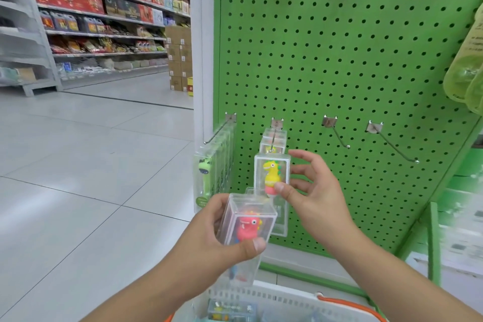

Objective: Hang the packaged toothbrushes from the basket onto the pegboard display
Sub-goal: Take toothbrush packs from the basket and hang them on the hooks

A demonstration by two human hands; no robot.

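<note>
Left hand (pixel 217 238) grips a clear pack with a pink dinosaur toothbrush (pixel 247 227) above the basket (pixel 282 298), while right hand (pixel 305 191) pinches the yellow dinosaur pack (pixel 271 175) hanging on the green pegboard (pixel 339 60), second lower hook from left.

At six o'clock, the left hand (pixel 209 238) grips a clear pink-dinosaur toothbrush pack (pixel 248 227); toward two o'clock of it, the right hand (pixel 311 191) pinches a yellow-dinosaur pack (pixel 271 172) against the green pegboard (pixel 339 60).
</note>
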